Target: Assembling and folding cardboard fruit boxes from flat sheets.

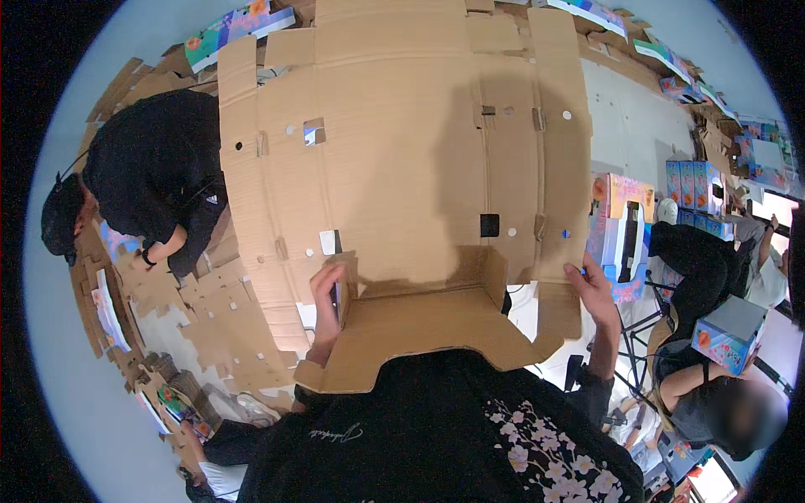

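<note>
A large die-cut cardboard box blank (386, 168), plain brown on the side facing me, spreads across the middle of the view. Its near end is folded up into a low wall, and a panel with a cut-out edge (419, 323) lies against my black shirt. At the near left corner, the curled fingers of my left hand (325, 302) grip the folded side part. My right hand (597, 293) holds the right edge, thumb and fingertips at the board's rim. Small slots and holes run along both sides of the blank.
At left a person in black (155, 168) bends over flattened cardboard (226, 323) on the floor. Right of the blank stands a colourful printed box (620, 235). Farther right, a seated person holds another printed box (729, 331), near stacked boxes (694, 184).
</note>
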Demonstrator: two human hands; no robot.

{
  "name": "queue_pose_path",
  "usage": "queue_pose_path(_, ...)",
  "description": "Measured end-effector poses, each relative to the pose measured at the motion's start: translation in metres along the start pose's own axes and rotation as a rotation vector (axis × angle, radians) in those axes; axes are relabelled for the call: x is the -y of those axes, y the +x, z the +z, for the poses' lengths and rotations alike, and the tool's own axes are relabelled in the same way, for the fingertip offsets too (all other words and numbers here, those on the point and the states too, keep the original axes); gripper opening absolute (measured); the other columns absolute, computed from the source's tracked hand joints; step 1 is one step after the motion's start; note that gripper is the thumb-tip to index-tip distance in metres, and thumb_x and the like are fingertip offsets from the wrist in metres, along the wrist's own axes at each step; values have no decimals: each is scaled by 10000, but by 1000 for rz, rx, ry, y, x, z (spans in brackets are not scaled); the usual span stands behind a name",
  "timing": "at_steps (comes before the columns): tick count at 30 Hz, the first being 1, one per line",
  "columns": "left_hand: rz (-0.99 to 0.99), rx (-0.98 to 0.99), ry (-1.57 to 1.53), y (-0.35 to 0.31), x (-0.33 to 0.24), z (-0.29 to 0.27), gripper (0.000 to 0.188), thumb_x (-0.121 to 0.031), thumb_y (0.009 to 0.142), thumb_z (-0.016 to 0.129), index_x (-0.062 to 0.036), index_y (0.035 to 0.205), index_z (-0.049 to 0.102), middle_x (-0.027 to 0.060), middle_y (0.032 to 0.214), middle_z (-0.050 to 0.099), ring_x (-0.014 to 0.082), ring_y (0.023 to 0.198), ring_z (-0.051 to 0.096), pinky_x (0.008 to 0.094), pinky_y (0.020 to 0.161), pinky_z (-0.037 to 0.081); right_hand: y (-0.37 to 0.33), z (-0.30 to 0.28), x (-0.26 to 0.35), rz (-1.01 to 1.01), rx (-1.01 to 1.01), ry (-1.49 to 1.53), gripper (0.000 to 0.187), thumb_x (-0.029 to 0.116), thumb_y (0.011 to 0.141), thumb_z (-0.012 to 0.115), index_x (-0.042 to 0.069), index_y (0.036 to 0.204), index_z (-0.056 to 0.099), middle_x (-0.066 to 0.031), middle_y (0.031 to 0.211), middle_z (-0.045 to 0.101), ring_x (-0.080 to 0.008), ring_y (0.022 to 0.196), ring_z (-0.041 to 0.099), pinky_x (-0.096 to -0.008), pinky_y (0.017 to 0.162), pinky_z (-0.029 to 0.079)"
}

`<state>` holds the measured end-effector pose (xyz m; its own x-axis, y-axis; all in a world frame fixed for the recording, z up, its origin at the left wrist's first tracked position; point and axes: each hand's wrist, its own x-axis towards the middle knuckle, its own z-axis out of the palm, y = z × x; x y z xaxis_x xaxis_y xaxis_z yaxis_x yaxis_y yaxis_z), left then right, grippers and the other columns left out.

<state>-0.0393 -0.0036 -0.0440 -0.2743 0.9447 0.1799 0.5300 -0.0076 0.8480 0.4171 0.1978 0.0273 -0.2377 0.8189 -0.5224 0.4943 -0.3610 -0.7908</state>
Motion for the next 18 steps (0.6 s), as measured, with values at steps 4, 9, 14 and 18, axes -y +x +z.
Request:
queue_pose_path(4, -4, 203, -31, 2, -16, -19, 656, -177, 847, 788, -66, 1422, 493, 195, 1467, 465, 380, 1374, 445, 468, 1173, 354, -19, -4, 17, 181, 5, 443, 497, 62, 977, 607, -6, 1462, 517, -103, 1323, 658, -185, 1208, 612, -319, 1048, 458)
queue_pose_path(9, 24, 179, -6, 3, -24, -20, 702, -149, 806, 823, -86, 1423, 494, 193, 1468, 463, 385, 1384, 437, 474, 1179, 354, -37, -3, 16, 48, 128, 660, 671, 107, 897, 696, -11, 1512, 453, -124, 1445, 575, -243, 1304, 574, -368, 1097, 443)
queue_pose_path(14, 11, 178, -57, 4, -31, -17, 716, -157, 796, 831, -82, 1422, 492, 193, 1466, 454, 392, 1382, 435, 478, 1172, 363, -45, 7, 35, -119, 230, 537, 1020, 200, 719, 892, 11, 1565, 354, -118, 1474, 541, -249, 1350, 536, -409, 1150, 397)
queue_pose_path(18, 3, 185, -27, 5, -36, -17, 750, -186, 781, 851, -81, 1428, 486, 197, 1468, 446, 394, 1384, 429, 475, 1169, 368, -46, 28, 64, -181, 126, 210, 1084, 270, 659, 955, 8, 1535, 371, -133, 1471, 526, -266, 1386, 497, -426, 1177, 362)
